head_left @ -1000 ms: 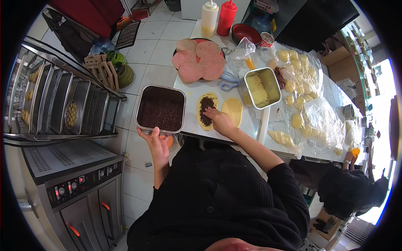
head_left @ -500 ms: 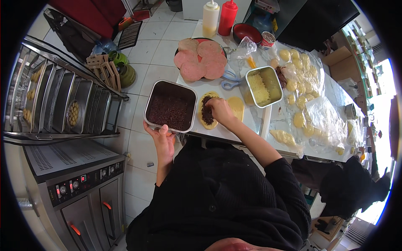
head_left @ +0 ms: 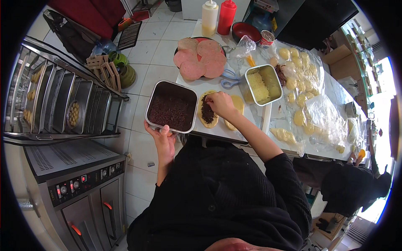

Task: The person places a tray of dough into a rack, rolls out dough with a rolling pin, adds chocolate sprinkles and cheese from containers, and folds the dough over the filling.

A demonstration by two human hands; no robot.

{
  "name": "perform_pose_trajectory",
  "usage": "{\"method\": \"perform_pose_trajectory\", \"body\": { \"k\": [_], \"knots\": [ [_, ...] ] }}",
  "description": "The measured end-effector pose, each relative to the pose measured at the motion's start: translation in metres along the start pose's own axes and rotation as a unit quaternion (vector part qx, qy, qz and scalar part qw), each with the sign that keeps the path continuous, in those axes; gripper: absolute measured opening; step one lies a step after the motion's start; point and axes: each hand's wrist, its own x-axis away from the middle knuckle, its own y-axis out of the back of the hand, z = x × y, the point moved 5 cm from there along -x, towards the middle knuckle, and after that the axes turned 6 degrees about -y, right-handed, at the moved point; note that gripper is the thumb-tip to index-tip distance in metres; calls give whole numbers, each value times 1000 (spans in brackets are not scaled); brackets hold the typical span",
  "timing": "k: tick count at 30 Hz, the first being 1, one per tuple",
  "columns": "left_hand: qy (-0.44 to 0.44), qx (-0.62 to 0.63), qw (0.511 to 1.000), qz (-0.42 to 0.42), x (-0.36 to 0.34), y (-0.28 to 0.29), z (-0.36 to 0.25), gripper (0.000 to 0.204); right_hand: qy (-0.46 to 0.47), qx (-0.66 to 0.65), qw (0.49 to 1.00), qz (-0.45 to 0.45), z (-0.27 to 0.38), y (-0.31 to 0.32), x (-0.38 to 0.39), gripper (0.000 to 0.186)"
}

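Note:
My left hand (head_left: 165, 144) grips the near edge of a square metal container (head_left: 176, 88), thumb on its rim, holding it just beyond the worktop's left edge. Dark chocolate sprinkles (head_left: 169, 113) cover its bottom. My right hand (head_left: 222, 104) is bent over a flat oval of dough (head_left: 209, 124), its fingers pinched together at a strip of chocolate sprinkles (head_left: 207, 113) along the dough's middle. The fingertips are partly hidden. Another dough oval (head_left: 238, 104) lies just right, partly behind my wrist. Beyond it stands a metal container (head_left: 276, 85) of grated cheese.
Pink meat slices (head_left: 197, 62) lie on a round plate. Blue-handled scissors (head_left: 229, 78) rest beside the cheese. At the back stand a white squeeze bottle (head_left: 209, 19) and a red one (head_left: 227, 16). Dough balls (head_left: 299, 117) under plastic fill the right; a co-worker (head_left: 356, 180) stands there. An oven (head_left: 83, 184) is left.
My right hand has shifted slightly left and toward the far end of the chocolate strip. The container in my left hand has moved marginally right. The co-worker's hands have moved.

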Motion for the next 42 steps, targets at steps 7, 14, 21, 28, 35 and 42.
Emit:
{"method": "perform_pose_trajectory", "body": {
  "k": [7,14,21,28,35,42],
  "knots": [
    [11,4,1000,4,1,-2,0,83,21,26,999,-4,-2,9,4,15],
    [13,-9,999,30,6,-15,5,87,157,-159,964,-143,64,97,24,28],
    [34,-6,996,84,12,-44,23,91,200,-2,979,43,94,24,27,40],
    [98,-19,991,94,15,-56,38,90,110,-2,989,103,66,29,13,16],
    [90,-18,992,87,6,-67,41,87,55,-185,954,229,39,39,-14,17],
    [105,-20,990,90,5,-73,49,85,-144,-516,737,412,11,17,-5,12]
  ]
}}
